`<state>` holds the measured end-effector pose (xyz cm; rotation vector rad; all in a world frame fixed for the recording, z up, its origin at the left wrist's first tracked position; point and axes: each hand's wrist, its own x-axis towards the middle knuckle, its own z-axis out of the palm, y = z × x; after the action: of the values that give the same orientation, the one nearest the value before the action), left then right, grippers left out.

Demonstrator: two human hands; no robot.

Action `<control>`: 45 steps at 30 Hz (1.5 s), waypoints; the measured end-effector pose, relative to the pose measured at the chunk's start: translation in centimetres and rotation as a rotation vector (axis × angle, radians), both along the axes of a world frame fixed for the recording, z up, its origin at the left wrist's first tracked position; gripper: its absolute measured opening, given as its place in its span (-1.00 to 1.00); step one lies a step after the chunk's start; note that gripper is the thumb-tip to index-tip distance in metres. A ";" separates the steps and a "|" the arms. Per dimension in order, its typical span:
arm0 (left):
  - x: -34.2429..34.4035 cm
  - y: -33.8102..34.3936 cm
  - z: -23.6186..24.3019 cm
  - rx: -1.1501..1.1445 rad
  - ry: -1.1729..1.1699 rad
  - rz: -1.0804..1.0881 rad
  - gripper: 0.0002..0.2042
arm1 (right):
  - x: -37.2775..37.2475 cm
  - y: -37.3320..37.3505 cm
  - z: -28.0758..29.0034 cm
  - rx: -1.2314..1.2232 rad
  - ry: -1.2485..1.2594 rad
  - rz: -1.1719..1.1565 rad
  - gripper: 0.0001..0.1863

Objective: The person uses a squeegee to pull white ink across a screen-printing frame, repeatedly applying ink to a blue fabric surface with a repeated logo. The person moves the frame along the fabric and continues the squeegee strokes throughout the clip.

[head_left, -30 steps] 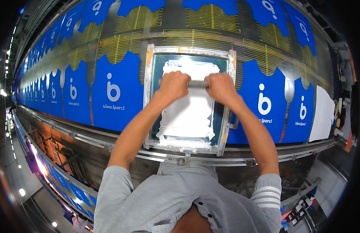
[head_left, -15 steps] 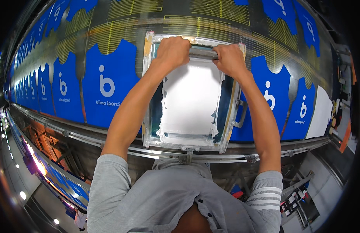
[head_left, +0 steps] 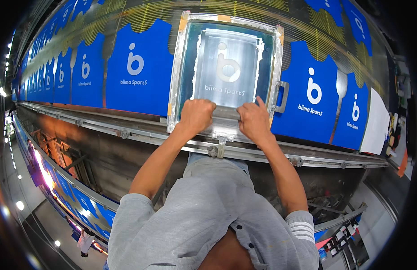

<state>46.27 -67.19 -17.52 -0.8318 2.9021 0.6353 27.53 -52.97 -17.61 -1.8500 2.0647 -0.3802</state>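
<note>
The left hand (head_left: 197,116) and right hand (head_left: 253,118) have fingers clamped on a grey scraper (head_left: 226,113), one at each end, with one right digit sticking out. The scraper lies across the near end of a taped frame (head_left: 224,19), set on the bench (head_left: 341,84) between blue cloth pieces (head_left: 150,96). White paste (head_left: 260,49) lines the sides of the mesh. Good work here likely means equal pressure from both hands, a steady blade angle and a motionless frame.

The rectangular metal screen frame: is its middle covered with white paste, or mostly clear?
Mostly clear: inside the rectangular metal screen frame, a pale logo shows; white paste lies along the sides.
</note>
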 end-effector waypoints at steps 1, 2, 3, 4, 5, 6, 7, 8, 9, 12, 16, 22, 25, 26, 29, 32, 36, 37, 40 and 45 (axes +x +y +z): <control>0.5 0.4 0.3 0.018 -0.036 -0.004 -0.74 | 0.6 0.6 0.2 -0.002 -0.030 -0.007 -0.86; 0.8 0.5 0.7 0.036 -0.072 -0.007 -0.74 | 1.1 0.8 0.3 -0.004 -0.059 -0.013 -0.90; 0.8 0.6 1.0 0.057 -0.104 -0.013 -0.74 | 1.1 1.0 0.6 -0.003 -0.086 -0.022 -0.95; 0.3 -0.2 1.2 0.035 -0.109 -0.040 -0.74 | 0.7 0.3 0.7 0.026 -0.087 -0.029 -0.96; -0.3 -1.1 1.5 0.026 -0.102 -0.042 -0.75 | 0.0 -0.6 1.0 0.052 -0.072 -0.019 -0.93; -1.3 -2.5 1.7 0.014 -0.092 -0.050 -0.75 | -1.1 -1.9 1.2 0.076 -0.054 -0.014 -0.89; -2.4 -4.0 1.9 0.003 -0.085 -0.055 -0.75 | -2.3 -3.3 1.3 0.100 -0.039 -0.007 -0.85; -4.1 -5.9 2.4 -0.015 -0.092 -0.052 -0.76 | -3.8 -5.3 1.6 0.091 0.005 -0.004 -0.87; -5.8 -7.9 2.4 -0.025 -0.095 -0.053 -0.76 | -5.5 -7.3 1.5 0.045 0.014 -0.015 -0.89; -11.5 -14.4 2.5 -0.068 -0.061 -0.045 -0.77 | -10.6 -13.8 1.9 0.018 0.056 -0.072 -0.89; -16.8 -21.1 1.8 -0.108 -0.048 -0.051 -0.77 | -16.0 -20.5 1.3 -0.002 0.085 -0.076 -0.79; -18.0 -22.7 0.4 -0.085 -0.062 -0.048 -0.77 | -17.1 -22.3 -0.1 0.078 0.109 -0.097 -0.76; -16.4 -21.0 0.3 -0.085 -0.071 -0.054 -0.77 | -15.5 -20.5 -0.1 0.087 0.110 -0.063 -0.79; -15.6 -20.1 0.3 -0.083 -0.073 -0.055 -0.76 | -14.8 -19.6 0.0 0.082 0.103 -0.045 -0.81; -12.3 -16.2 0.3 -0.063 -0.052 -0.035 -0.75 | -11.8 -15.9 -0.2 0.015 0.076 -0.005 -0.87; -8.9 -11.6 0.9 -0.039 -0.120 -0.030 -0.73 | -8.3 -11.4 -0.1 -0.020 0.051 0.003 -0.90; -3.7 -5.0 0.7 0.015 -0.087 -0.001 -0.72 | -3.5 -5.2 0.3 -0.036 0.006 0.011 -0.94; -2.5 -3.5 0.6 0.014 -0.059 -0.003 -0.73 | -2.4 -3.7 0.2 -0.027 0.007 0.011 -0.87; 0.1 0.3 0.6 0.019 0.008 0.000 -0.77 | 0.4 0.2 0.0 0.016 0.021 0.001 -0.71; 0.0 0.5 1.3 -0.094 -0.044 -0.060 -0.75 | 0.0 0.4 1.5 0.084 -0.144 -0.056 -0.65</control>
<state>46.28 -66.69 -16.21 -0.7546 2.9241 0.4728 27.55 -52.54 -16.13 -1.6691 2.0070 -0.4211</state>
